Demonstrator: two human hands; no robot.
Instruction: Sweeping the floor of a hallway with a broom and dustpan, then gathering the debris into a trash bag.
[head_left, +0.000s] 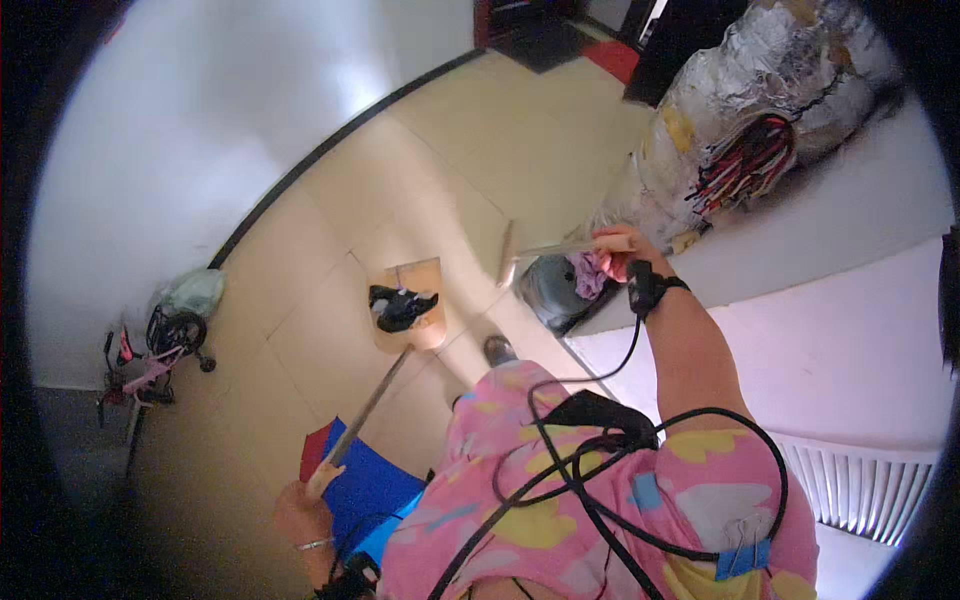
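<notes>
Dustpan (426,272) and broom-like tool (545,249), both being gripped

The left hand (303,515) is gripping the dustpan's long handle (372,403) near its upper end. The dustpan is sitting just ahead of a dark shoe (498,350), near the centre of the view; whether it is touching the pale tiled floor (320,270) cannot be told. A crumpled black item (405,308) is lying in it. The right hand (622,252) is closing around the broom-like tool's handle, and the tool's narrow crosspiece is facing the dustpan across a gap. A purple cloth (588,276) is showing just below the right hand, beside a grey container (548,293). A plastic-wrapped bundle (740,75) is filling the upper right. Far left, a small pink bicycle (155,370) is resting beside a pale green bag (192,293).
</notes>
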